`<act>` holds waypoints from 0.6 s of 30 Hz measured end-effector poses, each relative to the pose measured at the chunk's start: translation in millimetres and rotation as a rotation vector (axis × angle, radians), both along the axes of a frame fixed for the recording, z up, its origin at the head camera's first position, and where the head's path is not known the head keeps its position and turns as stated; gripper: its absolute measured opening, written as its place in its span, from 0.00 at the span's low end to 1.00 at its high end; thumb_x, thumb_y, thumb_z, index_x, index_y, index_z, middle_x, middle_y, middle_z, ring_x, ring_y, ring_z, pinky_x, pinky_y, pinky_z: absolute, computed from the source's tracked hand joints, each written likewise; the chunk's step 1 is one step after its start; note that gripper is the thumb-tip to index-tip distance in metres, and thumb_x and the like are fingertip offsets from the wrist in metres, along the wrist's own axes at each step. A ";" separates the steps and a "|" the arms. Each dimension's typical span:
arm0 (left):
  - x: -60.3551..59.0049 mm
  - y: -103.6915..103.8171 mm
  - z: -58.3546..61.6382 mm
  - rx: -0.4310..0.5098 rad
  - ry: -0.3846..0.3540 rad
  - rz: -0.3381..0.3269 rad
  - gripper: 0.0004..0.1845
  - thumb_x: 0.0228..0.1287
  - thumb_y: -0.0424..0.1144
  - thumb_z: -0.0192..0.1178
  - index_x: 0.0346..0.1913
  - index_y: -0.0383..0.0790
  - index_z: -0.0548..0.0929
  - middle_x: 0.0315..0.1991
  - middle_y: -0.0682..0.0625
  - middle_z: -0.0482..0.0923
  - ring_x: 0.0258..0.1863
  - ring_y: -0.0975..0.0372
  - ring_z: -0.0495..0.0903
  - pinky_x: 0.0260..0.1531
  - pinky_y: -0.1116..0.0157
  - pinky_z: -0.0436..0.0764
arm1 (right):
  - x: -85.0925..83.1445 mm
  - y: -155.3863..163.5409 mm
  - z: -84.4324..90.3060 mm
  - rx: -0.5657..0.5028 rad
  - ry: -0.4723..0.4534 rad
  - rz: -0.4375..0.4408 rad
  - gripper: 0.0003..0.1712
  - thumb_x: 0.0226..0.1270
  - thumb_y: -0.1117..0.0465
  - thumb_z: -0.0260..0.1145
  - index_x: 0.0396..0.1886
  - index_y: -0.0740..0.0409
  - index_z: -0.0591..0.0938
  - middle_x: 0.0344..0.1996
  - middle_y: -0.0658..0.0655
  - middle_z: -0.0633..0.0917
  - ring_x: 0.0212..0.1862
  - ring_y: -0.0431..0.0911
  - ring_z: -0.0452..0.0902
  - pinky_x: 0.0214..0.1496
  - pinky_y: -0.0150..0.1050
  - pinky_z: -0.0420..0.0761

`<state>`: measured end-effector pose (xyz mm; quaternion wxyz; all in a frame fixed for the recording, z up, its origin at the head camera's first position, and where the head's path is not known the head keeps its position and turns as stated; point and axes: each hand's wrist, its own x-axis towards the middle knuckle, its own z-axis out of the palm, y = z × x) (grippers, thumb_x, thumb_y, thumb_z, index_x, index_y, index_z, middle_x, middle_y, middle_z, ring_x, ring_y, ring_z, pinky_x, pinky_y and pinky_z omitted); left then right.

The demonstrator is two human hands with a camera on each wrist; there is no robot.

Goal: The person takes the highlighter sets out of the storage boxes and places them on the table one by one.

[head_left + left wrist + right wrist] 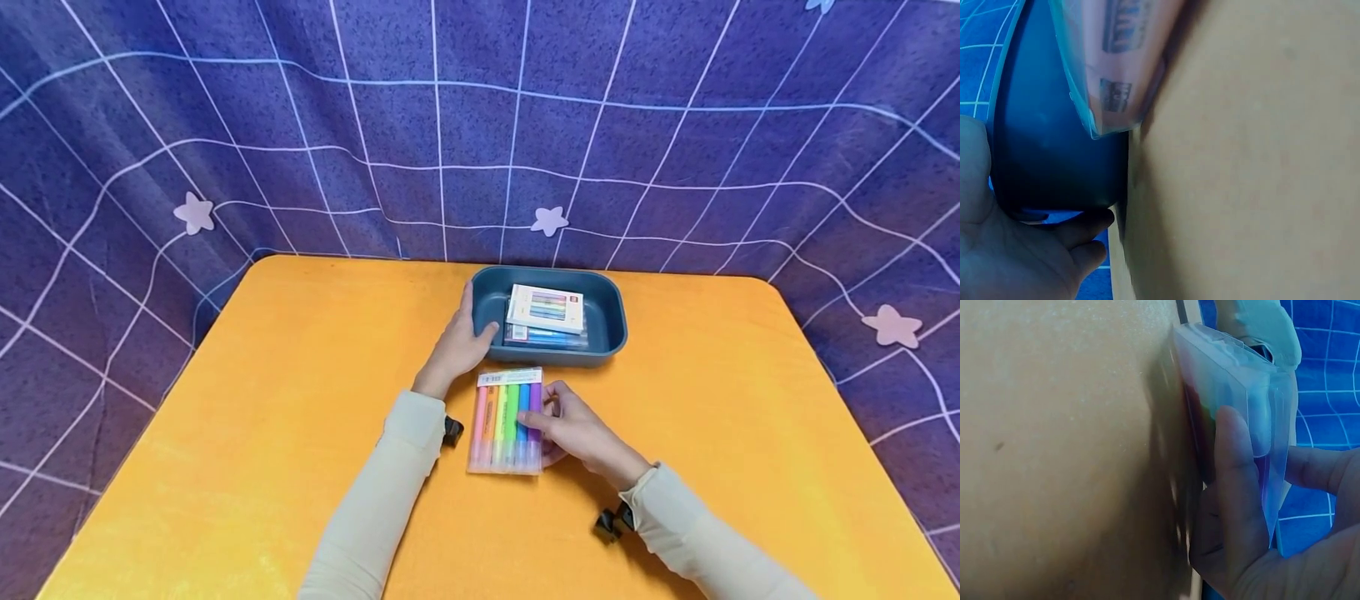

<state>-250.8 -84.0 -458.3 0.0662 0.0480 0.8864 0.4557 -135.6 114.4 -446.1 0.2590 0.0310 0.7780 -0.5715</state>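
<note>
My right hand (583, 433) pinches the right edge of a clear pack of highlighters (495, 421), thumb on its front and fingers behind. The highlighters run from pink through orange, yellow, green and blue to purple, with a white label strip across the top. In the right wrist view the pack (1232, 369) is slightly above the table. My left hand (456, 346) grips the left end of a dark blue bin (555, 357), thumb at the rim and fingers along the outside. The left wrist view shows the fingertips curled under the bin's corner.
Inside the bin, a white box (528, 310) with pictured coloured pens lies on a clear pack with blue pens (543, 337). The bin stands near the far edge of the orange table (262, 400). A purple-blue curtain (397, 117) hangs behind it.
</note>
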 end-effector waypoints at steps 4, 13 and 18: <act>0.0 -0.3 -0.6 0.006 -0.007 0.000 0.46 0.77 0.49 0.51 0.80 0.63 0.28 0.84 0.48 0.43 0.82 0.49 0.50 0.78 0.43 0.56 | 0.3 0.1 0.5 -0.019 0.001 0.009 0.27 0.70 0.57 0.67 0.59 0.59 0.62 0.36 0.61 0.81 0.26 0.47 0.83 0.25 0.42 0.86; -0.1 -0.6 -2.5 0.005 -0.009 0.005 0.47 0.76 0.49 0.51 0.80 0.62 0.28 0.84 0.47 0.43 0.82 0.49 0.50 0.78 0.42 0.55 | -1.3 -4.4 -2.4 -0.035 0.009 -0.002 0.30 0.70 0.60 0.67 0.60 0.57 0.59 0.37 0.62 0.80 0.26 0.48 0.82 0.27 0.42 0.87; -1.4 0.4 -3.0 0.002 -0.015 0.012 0.47 0.76 0.50 0.52 0.80 0.65 0.28 0.84 0.48 0.43 0.82 0.48 0.50 0.77 0.42 0.56 | -1.4 -5.4 -3.3 -0.017 0.020 -0.022 0.29 0.69 0.60 0.68 0.59 0.57 0.60 0.34 0.60 0.78 0.25 0.47 0.80 0.27 0.42 0.87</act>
